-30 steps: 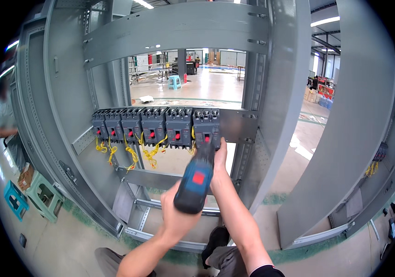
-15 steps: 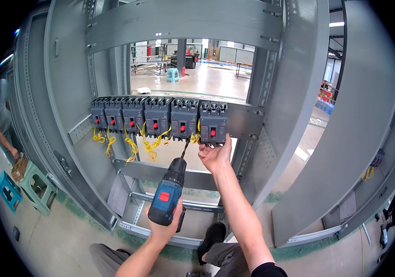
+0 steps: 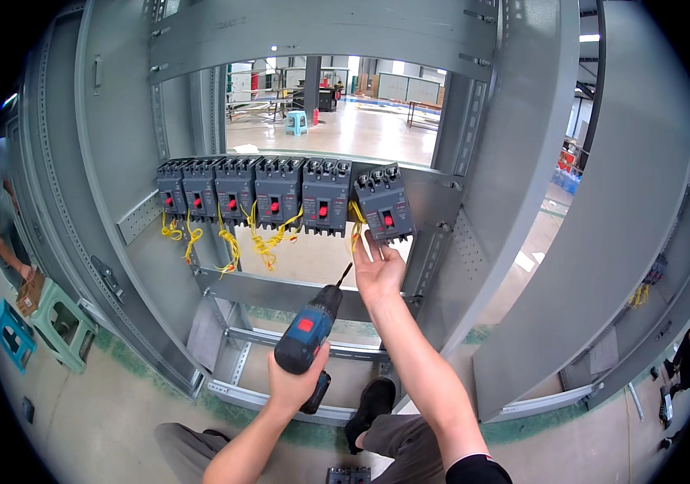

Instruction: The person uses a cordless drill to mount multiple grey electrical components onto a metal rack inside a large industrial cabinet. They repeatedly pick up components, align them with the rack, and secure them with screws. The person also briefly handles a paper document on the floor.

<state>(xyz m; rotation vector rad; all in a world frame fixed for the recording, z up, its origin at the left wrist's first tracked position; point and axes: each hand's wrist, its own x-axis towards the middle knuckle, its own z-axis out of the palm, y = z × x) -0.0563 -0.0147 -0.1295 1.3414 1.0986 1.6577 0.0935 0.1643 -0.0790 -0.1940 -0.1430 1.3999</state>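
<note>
Fingers of the right hand [image 3: 377,270] spread upward and press against the lower edge of the tilted dark grey moulded circuit breaker with a red toggle [image 3: 383,214], last in a row of five like breakers [image 3: 256,194] to their left. Below those fingers, the left hand [image 3: 296,383] wraps tight around the blue and black cordless drill [image 3: 306,335], bit aimed up. I judge the breaker is being seated; next it needs squaring, then the bit brought to a fixing screw.

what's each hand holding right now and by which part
The left hand grips a blue cordless drill by its handle. The right hand supports the tilted rightmost circuit breaker from below, fingertips at its bottom edge.
</note>
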